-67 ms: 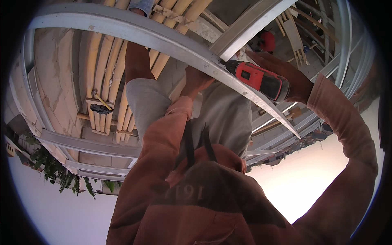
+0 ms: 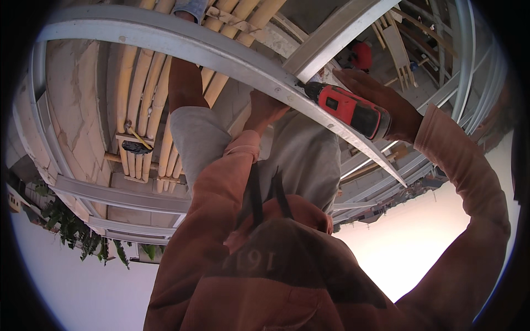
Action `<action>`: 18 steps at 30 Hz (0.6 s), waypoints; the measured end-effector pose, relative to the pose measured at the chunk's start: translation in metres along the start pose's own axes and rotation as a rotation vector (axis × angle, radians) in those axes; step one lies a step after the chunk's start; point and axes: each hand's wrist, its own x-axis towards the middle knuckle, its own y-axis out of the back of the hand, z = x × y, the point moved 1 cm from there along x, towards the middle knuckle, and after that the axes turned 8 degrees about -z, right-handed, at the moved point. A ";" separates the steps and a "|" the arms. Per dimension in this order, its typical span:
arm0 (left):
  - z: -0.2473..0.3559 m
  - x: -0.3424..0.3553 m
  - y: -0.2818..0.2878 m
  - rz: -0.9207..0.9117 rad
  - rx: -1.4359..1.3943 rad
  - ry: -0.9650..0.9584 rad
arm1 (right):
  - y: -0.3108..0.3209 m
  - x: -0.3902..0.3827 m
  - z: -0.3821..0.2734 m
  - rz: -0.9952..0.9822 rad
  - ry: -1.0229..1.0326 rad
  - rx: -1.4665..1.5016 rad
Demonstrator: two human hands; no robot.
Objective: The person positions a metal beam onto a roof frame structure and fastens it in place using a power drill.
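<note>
A long silver metal beam curves across the upper part of the head view. Another metal beam meets it from above. My right hand holds a red and black cordless drill, its fingers stretched along the drill's far side and the handle hidden. The drill's black nose touches or almost touches the long beam close to that joint. My left hand is closed at the beam's lower edge, left of the drill, with its fingertips hidden behind the metal. A screw head shows on the beam between both hands.
Bamboo poles lie in rows below on the left, beside a pale block wall. A bare leg in grey shorts lies under the beam. Another person in red is far below. More metal beams cross lower left.
The drill's rear end and my right wrist have shifted very slightly left. My left hand stays at the beam.
</note>
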 end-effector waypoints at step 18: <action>-0.007 0.007 -0.010 -0.056 0.104 0.067 | 0.006 -0.009 -0.011 -0.050 -0.089 0.006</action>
